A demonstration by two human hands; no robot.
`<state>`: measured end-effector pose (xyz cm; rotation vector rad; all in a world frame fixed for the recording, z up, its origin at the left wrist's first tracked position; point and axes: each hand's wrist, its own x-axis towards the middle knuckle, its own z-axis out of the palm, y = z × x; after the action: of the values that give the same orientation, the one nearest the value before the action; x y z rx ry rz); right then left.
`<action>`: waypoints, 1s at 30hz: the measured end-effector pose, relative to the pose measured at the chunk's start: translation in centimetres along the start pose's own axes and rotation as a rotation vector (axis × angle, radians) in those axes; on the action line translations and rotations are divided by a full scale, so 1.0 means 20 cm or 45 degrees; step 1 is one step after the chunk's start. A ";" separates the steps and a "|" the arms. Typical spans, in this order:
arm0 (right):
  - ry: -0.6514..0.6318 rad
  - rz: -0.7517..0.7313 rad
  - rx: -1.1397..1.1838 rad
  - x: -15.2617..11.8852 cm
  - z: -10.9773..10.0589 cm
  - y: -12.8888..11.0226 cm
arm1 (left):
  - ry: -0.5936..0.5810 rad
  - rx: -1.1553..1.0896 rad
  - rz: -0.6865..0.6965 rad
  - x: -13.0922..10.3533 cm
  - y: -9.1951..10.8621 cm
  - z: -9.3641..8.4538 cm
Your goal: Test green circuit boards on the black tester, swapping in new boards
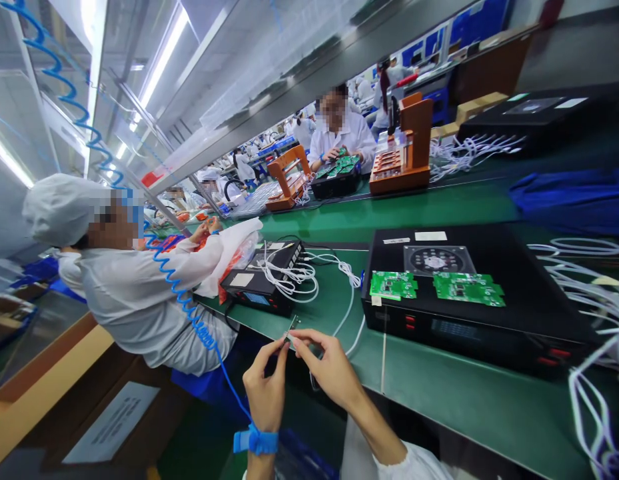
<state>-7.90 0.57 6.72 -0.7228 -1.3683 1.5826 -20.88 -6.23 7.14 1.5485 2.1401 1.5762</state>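
My left hand [266,383], with a blue wrist strap [256,441] and coiled cord, pinches a thin small circuit board [293,323], seen nearly edge-on. Thumb and fingers of my right hand [329,367] close at the same spot, touching the board's near end; a small pale piece seems to sit between the fingertips, too hidden to name. Both hands are held up at the bench's front edge. To their right, two green circuit boards [468,288] lie on a black test box [489,333] with a round vent. A white cable [356,337] runs behind my right hand.
A smaller black box [264,277] with bundled white cables stands ahead. More white cables [596,373] hang at the right. A co-worker in white [154,293] sits at the left; another [339,133] works across the green bench [439,393]. Orange fixtures [414,147] stand beyond.
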 end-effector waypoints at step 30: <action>-0.501 -0.320 -1.770 0.21 -0.22 0.01 | 0.140 -0.124 -0.098 -0.01 -0.19 0.13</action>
<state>-5.87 6.32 6.07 -0.9424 -2.7159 0.3659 -21.86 -4.51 3.11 1.3645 2.1136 1.7501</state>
